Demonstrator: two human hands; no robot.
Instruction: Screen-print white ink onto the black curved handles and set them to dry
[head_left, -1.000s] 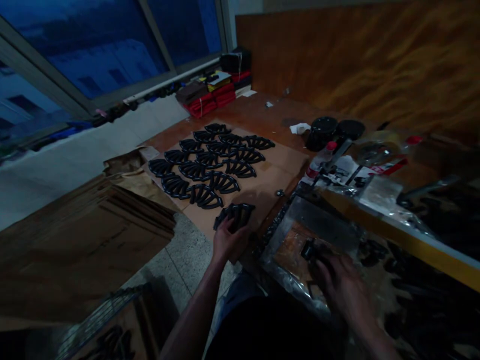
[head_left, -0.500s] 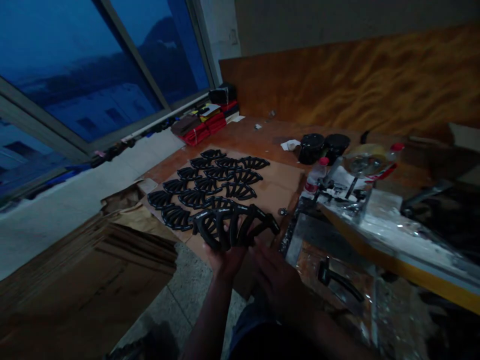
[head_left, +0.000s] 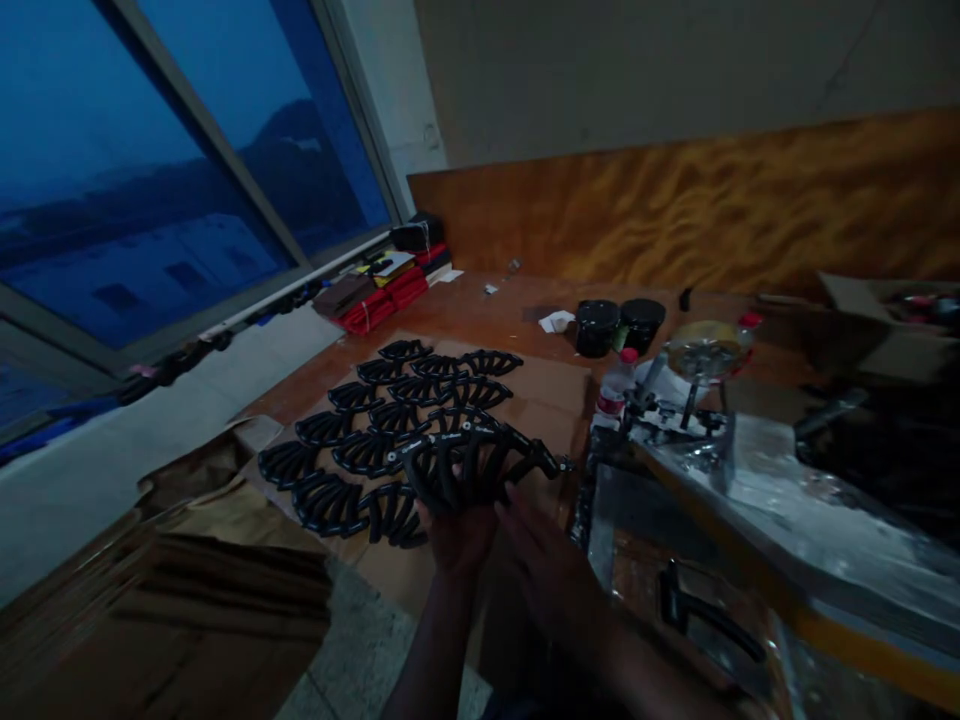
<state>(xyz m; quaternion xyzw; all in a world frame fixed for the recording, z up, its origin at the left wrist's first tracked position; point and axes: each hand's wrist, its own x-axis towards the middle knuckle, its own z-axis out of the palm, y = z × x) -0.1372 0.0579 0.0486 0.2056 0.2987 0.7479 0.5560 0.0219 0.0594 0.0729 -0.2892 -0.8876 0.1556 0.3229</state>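
Bare left hand (head_left: 461,545), bare right hand (head_left: 553,575), bare forearms (head_left: 435,650), and dark clothing (head_left: 516,704) this side of the cardboard sheet (head_left: 551,395)!

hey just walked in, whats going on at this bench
A person's left hand holds up a fanned bunch of black T-shaped pieces, and the right hand is close by its lower right side; contact is unclear. More black bunches lie in rows on a cardboard sheet. One loose black T-shaped piece lies at lower right.
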